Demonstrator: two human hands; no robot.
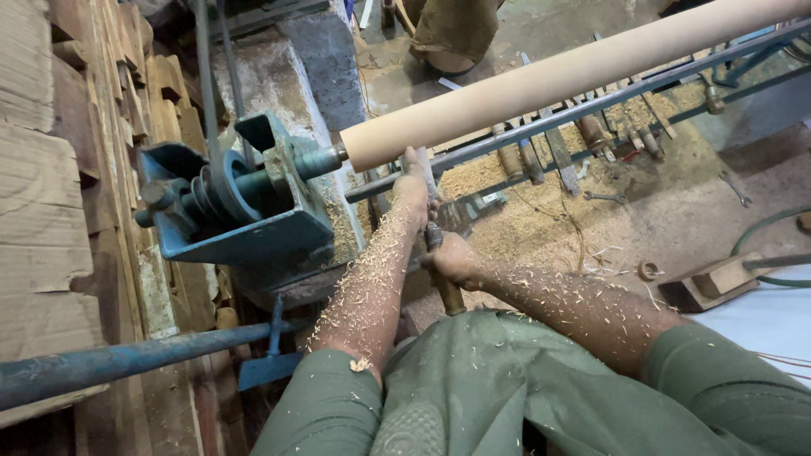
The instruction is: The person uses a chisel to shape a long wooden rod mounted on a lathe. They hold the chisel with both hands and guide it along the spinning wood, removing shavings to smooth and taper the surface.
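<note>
One long pale wooden cylinder (557, 80) is mounted on a blue lathe (245, 203), running from the headstock spindle near the centre out towards two o'clock, where the frame cuts off its far end. No container shows clearly; the nearest thing to one is the lathe bed below the rail, which holds a heap of sawdust (515, 211) and a row of loose turning tools (591, 135), too jumbled to count surely.

The left hand (414, 190) lies at the cylinder's near end, just beside the metal rail (591, 105), fingers pressed together over the blade of a chisel (435, 245). The right hand (452, 262), just below at six o'clock of the left, is closed around the chisel's wooden handle, whose butt sticks out under the palm. The chisel's tip is hidden behind the left hand, so whether it touches the wood cannot be told. Both forearms are speckled with fine shavings, and green sleeves fill the lower edge.

At nine o'clock stands stacked timber (51, 169), and a blue pipe (127, 359) crosses at eight o'clock. On the floor at three o'clock lie one wooden block (718, 283), one small ring (650, 270) and two spanners, the farther one (739, 190) near the edge. A green hose (760, 232) curves off at the right side. At twelve o'clock part of another person (452, 34) is cut off by the top edge.
</note>
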